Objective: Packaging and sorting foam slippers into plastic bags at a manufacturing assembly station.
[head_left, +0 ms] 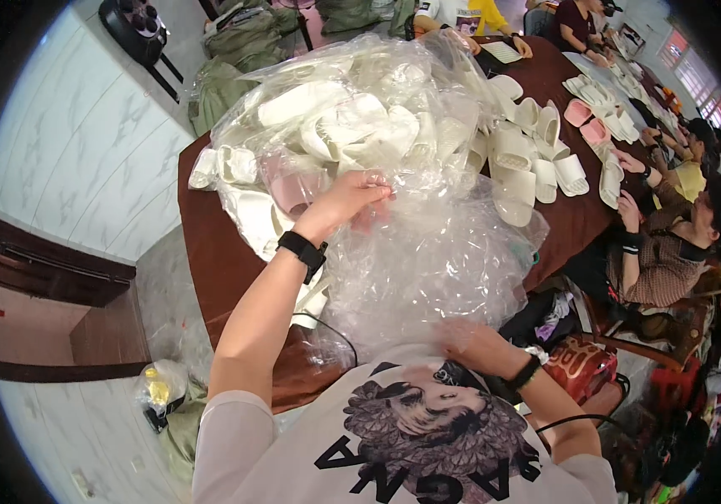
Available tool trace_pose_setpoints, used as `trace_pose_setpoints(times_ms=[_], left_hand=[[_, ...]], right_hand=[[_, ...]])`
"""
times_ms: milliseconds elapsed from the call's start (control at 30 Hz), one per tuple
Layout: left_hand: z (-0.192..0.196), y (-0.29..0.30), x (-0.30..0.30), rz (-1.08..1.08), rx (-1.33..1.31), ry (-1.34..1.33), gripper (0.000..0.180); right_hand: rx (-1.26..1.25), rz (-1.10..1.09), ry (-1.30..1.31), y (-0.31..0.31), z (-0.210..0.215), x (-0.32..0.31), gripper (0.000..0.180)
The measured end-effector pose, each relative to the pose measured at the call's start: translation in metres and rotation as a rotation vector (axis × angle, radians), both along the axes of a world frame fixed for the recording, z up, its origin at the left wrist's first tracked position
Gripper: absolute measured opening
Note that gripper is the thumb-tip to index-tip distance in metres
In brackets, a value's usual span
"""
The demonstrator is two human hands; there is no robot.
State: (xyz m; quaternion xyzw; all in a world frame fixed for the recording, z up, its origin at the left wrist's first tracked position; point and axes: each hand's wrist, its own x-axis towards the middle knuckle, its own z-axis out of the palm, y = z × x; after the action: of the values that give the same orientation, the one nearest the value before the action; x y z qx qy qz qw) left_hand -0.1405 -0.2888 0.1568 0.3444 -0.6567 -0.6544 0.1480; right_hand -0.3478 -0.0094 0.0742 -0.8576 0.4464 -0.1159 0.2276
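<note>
My right hand (471,343) is showing blurred at the near edge of a clear plastic bag (428,265); I cannot tell its grip. My left hand (350,200) is pinching the plastic farther up. Beyond, white slippers (365,122) are filling the bag, which is lying on the brown worktop (209,244).

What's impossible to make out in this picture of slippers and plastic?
Right hand, head view: blur hides its fingers.
White slippers, head view: folds and glare in the clear plastic hide how many.
Person in yellow, head view: the top edge cuts off the head.
</note>
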Motion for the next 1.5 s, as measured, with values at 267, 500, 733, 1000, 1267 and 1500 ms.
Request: trace_pose_setpoints(times_ms=[267,500,733,1000,1267,1500], left_hand=[[0.049,-0.010,-0.039,-0.266,-0.179,-0.232,0.033],[-0.024,0.029,-0.077,-0.047,-0.958,-0.280,0.053],[-0.093,0.154,-0.012,-0.128,-1.135,-0.483,0.077],[-0.183,0.129,0.013,-0.216,-1.039,-0.515,0.076],[-0.171,0.123,0.036,-0.258,-0.927,-0.530,0.072],[-0.191,0.149,0.091,-0.081,-0.760,-0.364,0.050]], right_hand=[[-0.467,-1.050,-0.392,0.013,0.093,-0.063,0.023],[-0.108,-0.915,-0.211,-0.075,0.011,-0.052,0.059],[-0.159,-0.926,0.073,-0.087,-0.034,-0.046,0.054],[-0.328,-0.499,0.267,-0.117,-0.094,-0.058,0.059],[-0.131,-0.449,0.366,-0.120,-0.136,-0.068,0.060],[-0.175,-0.436,0.314,-0.122,-0.131,-0.059,0.058]])
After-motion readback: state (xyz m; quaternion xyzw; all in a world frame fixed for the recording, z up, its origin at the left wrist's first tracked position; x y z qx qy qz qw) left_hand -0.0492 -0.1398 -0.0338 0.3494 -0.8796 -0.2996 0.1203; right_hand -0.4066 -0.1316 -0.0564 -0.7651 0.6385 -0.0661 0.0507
